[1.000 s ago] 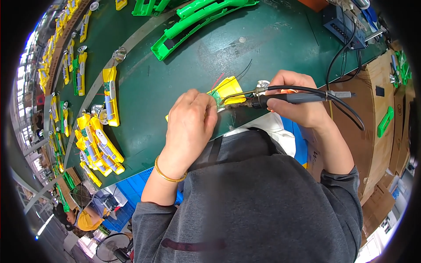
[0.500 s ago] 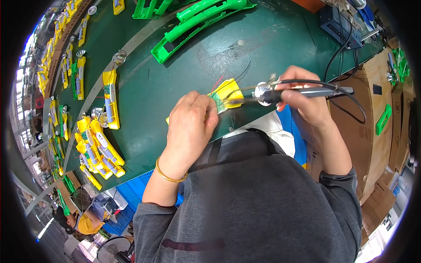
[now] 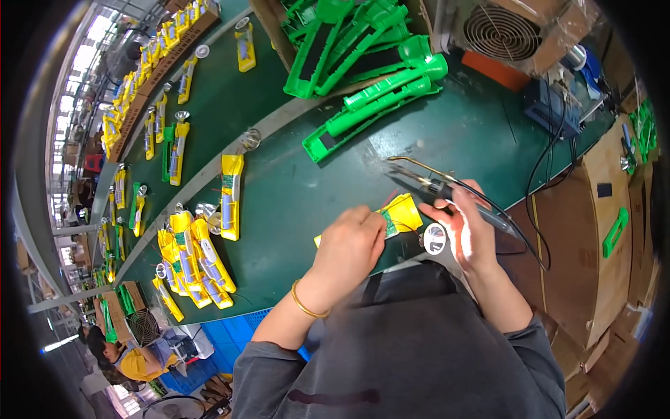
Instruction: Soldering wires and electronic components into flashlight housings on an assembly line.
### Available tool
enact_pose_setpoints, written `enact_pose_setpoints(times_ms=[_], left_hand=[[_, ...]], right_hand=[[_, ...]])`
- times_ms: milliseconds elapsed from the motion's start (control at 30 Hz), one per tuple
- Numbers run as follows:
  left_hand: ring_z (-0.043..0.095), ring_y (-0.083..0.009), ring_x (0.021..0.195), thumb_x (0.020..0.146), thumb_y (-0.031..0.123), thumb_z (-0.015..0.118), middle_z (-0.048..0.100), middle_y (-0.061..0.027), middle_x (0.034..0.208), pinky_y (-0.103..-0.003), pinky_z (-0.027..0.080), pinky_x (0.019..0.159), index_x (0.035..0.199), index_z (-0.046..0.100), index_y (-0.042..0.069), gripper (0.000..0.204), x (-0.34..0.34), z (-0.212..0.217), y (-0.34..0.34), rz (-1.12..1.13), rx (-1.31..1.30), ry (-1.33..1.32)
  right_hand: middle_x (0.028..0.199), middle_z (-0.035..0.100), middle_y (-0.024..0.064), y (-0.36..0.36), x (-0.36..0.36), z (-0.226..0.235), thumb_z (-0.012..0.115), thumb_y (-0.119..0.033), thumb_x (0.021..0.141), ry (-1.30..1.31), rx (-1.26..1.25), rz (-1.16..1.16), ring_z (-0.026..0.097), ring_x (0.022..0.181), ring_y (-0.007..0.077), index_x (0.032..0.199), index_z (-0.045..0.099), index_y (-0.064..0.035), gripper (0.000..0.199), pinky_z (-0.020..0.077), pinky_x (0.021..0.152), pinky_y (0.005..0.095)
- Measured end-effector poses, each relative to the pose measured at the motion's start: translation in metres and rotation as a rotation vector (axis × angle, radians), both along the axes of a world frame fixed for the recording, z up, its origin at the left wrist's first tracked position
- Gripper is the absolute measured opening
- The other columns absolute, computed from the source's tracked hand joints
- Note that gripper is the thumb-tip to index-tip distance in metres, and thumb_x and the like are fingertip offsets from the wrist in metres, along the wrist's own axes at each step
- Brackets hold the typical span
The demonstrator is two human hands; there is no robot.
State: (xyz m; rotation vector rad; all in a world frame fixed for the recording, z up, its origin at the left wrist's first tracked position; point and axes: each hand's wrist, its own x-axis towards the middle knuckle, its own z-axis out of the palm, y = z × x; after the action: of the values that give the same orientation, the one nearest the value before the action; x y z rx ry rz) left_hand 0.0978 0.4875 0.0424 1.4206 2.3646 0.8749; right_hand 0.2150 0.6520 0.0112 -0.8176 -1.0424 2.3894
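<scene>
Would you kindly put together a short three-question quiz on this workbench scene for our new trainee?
1. True or false: the right hand holds a soldering iron whose tip points away from the person.
2. Which thing does the left hand press onto the green table?
A) a green housing
B) a yellow housing
C) a cardboard box
3. Fill in: the pile of long green housings lies at the ____ side of the table, beyond the hands.

Key
1. True: the iron sits in the right hand, its tip toward the far side.
2. B: the yellow housing, with a round silver reflector beside it.
3. far
</scene>
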Motion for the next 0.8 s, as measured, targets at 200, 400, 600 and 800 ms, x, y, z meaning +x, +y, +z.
enact_pose_setpoints(times_ms=[200,400,600,800], left_hand=[[0.056,-0.0310,0.076,0.070,0.005,0.065,0.057,-0.0113,0.084,-0.039,0.046,0.064,0.084,0.057,0.004,0.016,-0.064,-0.009,0.013,0.280,0.222,0.310],[0.058,-0.0333,0.073,0.069,0.004,0.066,0.060,-0.0138,0.084,-0.041,0.048,0.066,0.089,0.060,0.005,0.020,-0.116,-0.030,0.019,0.148,0.096,0.446],[0.060,-0.0210,0.066,0.070,0.000,0.068,0.061,-0.0100,0.073,-0.032,0.048,0.061,0.087,0.064,0.002,0.018,-0.112,0.021,-0.032,0.356,-0.133,-0.420],[0.058,-0.0268,0.072,0.067,0.002,0.067,0.058,-0.0079,0.076,-0.036,0.046,0.068,0.081,0.065,0.006,0.014,-0.042,-0.015,-0.032,0.223,-0.081,0.198]], right_hand=[[0.088,0.057,0.0020,0.029,0.007,0.007,0.056,-0.020,0.090,0.084,0.089,-0.223,0.055,0.082,0.0121,0.097,0.054,-0.0057,0.016,0.0459,0.087,0.0367],[0.081,0.057,0.0009,0.026,-0.004,0.014,0.054,-0.023,0.091,0.002,0.058,-0.161,0.055,0.078,0.0107,0.097,0.053,-0.0100,0.014,0.0479,0.083,0.0353],[0.078,0.057,0.0039,0.047,0.005,0.010,0.053,-0.025,0.092,0.042,0.006,-0.222,0.053,0.075,0.0122,0.092,0.055,-0.0102,0.015,0.0484,0.073,0.0324],[0.078,0.057,0.0047,0.045,0.004,0.003,0.053,-0.024,0.092,0.025,-0.026,-0.258,0.052,0.073,0.0126,0.092,0.056,-0.0094,0.015,0.0478,0.072,0.0327]])
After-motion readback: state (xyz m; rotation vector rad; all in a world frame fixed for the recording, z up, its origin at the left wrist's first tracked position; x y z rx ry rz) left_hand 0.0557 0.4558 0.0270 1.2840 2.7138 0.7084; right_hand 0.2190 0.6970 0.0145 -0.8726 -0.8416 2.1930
